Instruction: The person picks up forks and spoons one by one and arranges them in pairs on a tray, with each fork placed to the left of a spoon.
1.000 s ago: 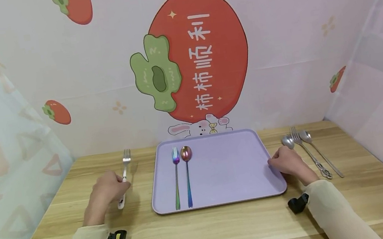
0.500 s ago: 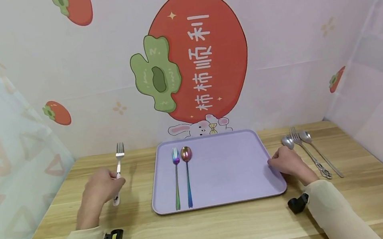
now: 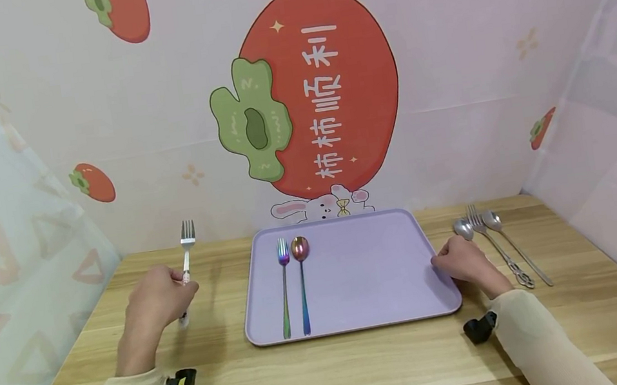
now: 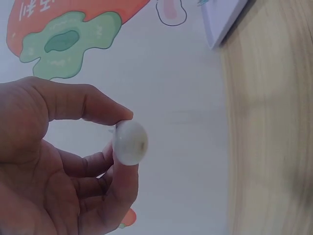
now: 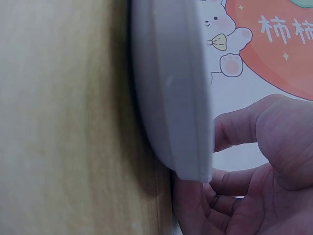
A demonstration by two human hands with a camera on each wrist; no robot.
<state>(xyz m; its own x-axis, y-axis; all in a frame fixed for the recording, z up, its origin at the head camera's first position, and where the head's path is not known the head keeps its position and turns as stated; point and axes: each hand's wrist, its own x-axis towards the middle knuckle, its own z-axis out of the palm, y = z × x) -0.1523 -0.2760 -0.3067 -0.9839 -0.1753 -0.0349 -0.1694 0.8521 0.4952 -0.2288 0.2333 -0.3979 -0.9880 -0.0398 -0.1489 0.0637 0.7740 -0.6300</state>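
My left hand [image 3: 153, 304] pinches a silver fork [image 3: 188, 233] by its patterned white handle, tines pointing up and away, at the left side of the table. In the left wrist view, thumb and index finger hold the rounded white handle end [image 4: 131, 143]. A light purple tray [image 3: 378, 274] lies in the middle. On its left part rest a rainbow-coloured fork [image 3: 283, 253] and a rainbow-coloured spoon [image 3: 300, 247], side by side. My right hand [image 3: 466, 263] grips the tray's right edge; the right wrist view shows the tray's rim [image 5: 188, 98] between thumb and fingers.
Right of the tray lie a silver spoon [image 3: 463, 228], a silver fork with an openwork handle [image 3: 502, 251] and a second silver spoon [image 3: 492, 219]. A wooden table [image 3: 333, 378] carries everything. A printed cloth [image 3: 433, 72] stands behind it and along both sides.
My left hand has lifted the white-handled fork off the table and moved slightly left and away, tilting its tines up. The right hand and tray stay put.
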